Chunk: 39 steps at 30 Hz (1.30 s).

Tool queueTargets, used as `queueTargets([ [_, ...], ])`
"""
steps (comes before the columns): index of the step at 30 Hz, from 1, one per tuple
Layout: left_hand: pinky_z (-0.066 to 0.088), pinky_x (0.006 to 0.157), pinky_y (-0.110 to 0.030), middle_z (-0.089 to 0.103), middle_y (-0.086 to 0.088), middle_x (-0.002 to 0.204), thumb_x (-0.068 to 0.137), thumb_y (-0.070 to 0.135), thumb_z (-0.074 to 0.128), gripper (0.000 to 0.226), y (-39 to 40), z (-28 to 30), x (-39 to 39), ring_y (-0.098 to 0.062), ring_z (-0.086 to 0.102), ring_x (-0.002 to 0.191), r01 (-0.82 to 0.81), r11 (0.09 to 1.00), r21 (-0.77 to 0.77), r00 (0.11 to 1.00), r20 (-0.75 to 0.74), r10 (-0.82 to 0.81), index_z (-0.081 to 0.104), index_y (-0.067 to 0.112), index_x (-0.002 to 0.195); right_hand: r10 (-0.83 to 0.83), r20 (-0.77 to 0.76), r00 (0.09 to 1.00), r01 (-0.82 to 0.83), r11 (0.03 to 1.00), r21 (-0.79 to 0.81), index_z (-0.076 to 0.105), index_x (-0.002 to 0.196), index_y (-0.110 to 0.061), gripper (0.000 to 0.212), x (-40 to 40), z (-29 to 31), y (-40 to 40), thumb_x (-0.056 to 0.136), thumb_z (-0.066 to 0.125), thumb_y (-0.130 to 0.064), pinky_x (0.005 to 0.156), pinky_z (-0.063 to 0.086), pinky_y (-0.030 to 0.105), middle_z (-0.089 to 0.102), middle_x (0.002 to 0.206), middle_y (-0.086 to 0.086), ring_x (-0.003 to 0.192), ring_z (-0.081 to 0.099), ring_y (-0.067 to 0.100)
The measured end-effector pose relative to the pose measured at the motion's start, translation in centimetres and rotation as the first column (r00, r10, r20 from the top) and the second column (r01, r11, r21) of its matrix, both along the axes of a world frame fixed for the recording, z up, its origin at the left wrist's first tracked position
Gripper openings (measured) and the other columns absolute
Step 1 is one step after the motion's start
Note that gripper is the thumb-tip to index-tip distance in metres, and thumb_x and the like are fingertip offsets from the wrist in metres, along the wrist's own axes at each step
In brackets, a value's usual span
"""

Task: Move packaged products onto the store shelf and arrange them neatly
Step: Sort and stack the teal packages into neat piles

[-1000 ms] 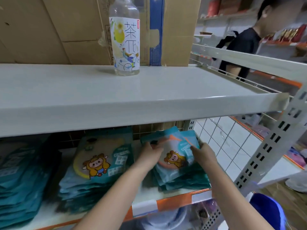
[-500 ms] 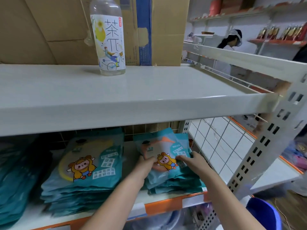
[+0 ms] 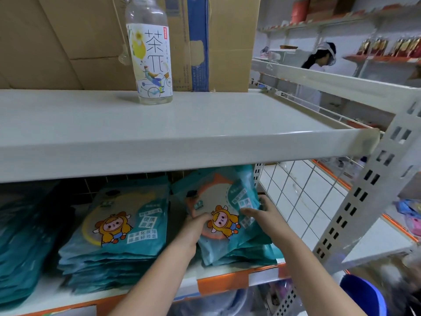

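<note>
Teal flat packs with a yellow cartoon figure lie in stacks on the lower shelf (image 3: 223, 278). My left hand (image 3: 193, 226) grips the left edge of the top pack (image 3: 222, 201) of the right stack (image 3: 241, 249). My right hand (image 3: 262, 213) holds that pack's right side, fingers over its front. The pack sits skewed on the stack, its top tilted right. A taller, tidier middle stack (image 3: 118, 238) lies to the left, and a third dark teal stack (image 3: 25, 247) fills the far left.
The upper shelf (image 3: 205, 124) carries a tea bottle (image 3: 151, 55) in front of cardboard boxes (image 3: 68, 37). A white wire grid (image 3: 303, 201) closes the lower shelf's right end beside the perforated upright (image 3: 364, 195). A blue bucket (image 3: 364, 295) stands at the lower right. A person (image 3: 319, 58) works in the background.
Both hands have slid the top pack of the right stack further back and to the right, and the view has shifted slightly leftward and closer.
</note>
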<state>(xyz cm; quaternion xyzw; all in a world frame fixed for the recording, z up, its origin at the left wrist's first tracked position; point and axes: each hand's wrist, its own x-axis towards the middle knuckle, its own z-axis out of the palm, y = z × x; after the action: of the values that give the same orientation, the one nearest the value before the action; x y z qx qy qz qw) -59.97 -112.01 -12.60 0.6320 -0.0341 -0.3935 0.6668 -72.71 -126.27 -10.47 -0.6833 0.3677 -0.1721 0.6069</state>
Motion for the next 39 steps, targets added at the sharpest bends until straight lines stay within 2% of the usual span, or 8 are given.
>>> queueTargets([
  [8,0.039,0.067,-0.024,0.059,0.003,0.097,0.088,0.012,0.064,0.018,0.5,4.1,-0.9,-0.009,0.055,0.084,0.012,0.996,-0.093,0.967,0.254,0.012,0.056,0.023,0.099,0.052,0.193,0.980,-0.032,0.994,-0.103,0.054,0.111,-0.034,0.043,-0.1,1.9,1.1,0.087,0.055,0.001,0.083,0.049,0.030,0.066,0.110,-0.007,0.103,0.061,0.011],
  [13,0.041,0.092,-0.025,0.049,0.003,0.133,0.081,0.012,0.072,0.075,0.3,4.4,0.0,-0.013,0.050,0.118,0.023,0.993,-0.114,0.871,0.490,0.036,0.033,0.019,0.144,-0.001,0.243,0.970,0.035,0.990,-0.139,0.055,0.115,-0.014,0.034,0.3,2.1,2.0,0.090,0.046,0.007,0.074,0.047,0.022,0.066,0.101,-0.003,0.094,0.061,0.013],
  [21,0.037,0.103,-0.028,0.038,-0.002,0.150,0.086,0.017,0.070,0.086,0.4,2.6,-0.1,-0.020,0.039,0.136,0.088,0.996,0.016,0.841,0.535,-0.082,0.016,0.017,0.153,-0.010,0.246,0.969,0.040,0.992,-0.117,0.049,0.119,-0.032,0.033,-0.3,0.2,3.2,0.094,0.055,-0.011,0.079,0.042,0.019,0.062,0.113,-0.011,0.108,0.057,0.008],
  [23,0.042,0.101,-0.030,0.040,0.005,0.145,0.086,0.022,0.070,0.091,0.7,3.6,0.3,-0.015,0.047,0.127,0.081,0.997,0.010,0.830,0.553,-0.073,0.010,0.023,0.154,-0.037,0.266,0.963,0.071,0.990,-0.119,0.044,0.126,-0.025,0.040,0.1,1.3,3.0,0.092,0.055,-0.007,0.076,0.044,0.021,0.062,0.111,-0.008,0.108,0.058,0.014],
  [26,0.050,0.070,-0.014,0.051,0.009,0.131,0.082,0.021,0.074,0.082,2.0,5.8,1.3,-0.008,0.060,0.102,0.011,1.000,-0.014,0.798,0.603,0.000,0.023,0.022,0.147,-0.022,0.209,0.978,0.059,0.983,-0.173,0.036,0.131,-0.027,0.046,1.5,3.3,3.6,0.093,0.056,-0.012,0.083,0.044,0.034,0.061,0.109,-0.003,0.101,0.059,0.022],
  [31,0.047,0.044,-0.010,0.054,0.000,0.125,0.083,0.015,0.072,0.062,7.3,10.2,4.6,-0.004,0.064,0.061,-0.065,0.997,0.044,0.825,0.565,0.029,0.039,0.013,0.136,0.105,0.122,0.987,-0.085,0.983,-0.163,0.042,0.122,-0.029,0.036,5.4,5.7,7.1,0.091,0.059,-0.022,0.076,0.047,0.026,0.062,0.109,-0.002,0.089,0.061,0.013],
  [36,0.046,0.040,-0.015,0.066,-0.004,0.084,0.084,0.017,0.071,0.032,13.7,11.1,8.4,-0.007,0.064,0.044,-0.119,0.969,0.215,0.846,0.533,-0.014,0.052,0.012,0.109,0.214,0.087,0.973,-0.203,0.972,-0.115,0.050,0.117,-0.024,0.032,9.9,5.5,12.5,0.089,0.064,-0.029,0.088,0.049,0.027,0.063,0.110,-0.005,0.097,0.062,0.013],
  [39,0.051,0.054,-0.024,0.070,-0.015,0.099,0.085,0.021,0.071,0.033,16.6,10.0,10.4,-0.019,0.069,0.066,-0.153,0.944,0.292,0.854,0.519,-0.022,0.059,0.005,0.111,0.268,-0.031,0.963,-0.268,0.942,-0.203,0.054,0.119,-0.017,0.040,12.3,4.6,14.6,0.085,0.064,-0.038,0.093,0.048,0.031,0.064,0.119,0.000,0.104,0.061,0.018],
])
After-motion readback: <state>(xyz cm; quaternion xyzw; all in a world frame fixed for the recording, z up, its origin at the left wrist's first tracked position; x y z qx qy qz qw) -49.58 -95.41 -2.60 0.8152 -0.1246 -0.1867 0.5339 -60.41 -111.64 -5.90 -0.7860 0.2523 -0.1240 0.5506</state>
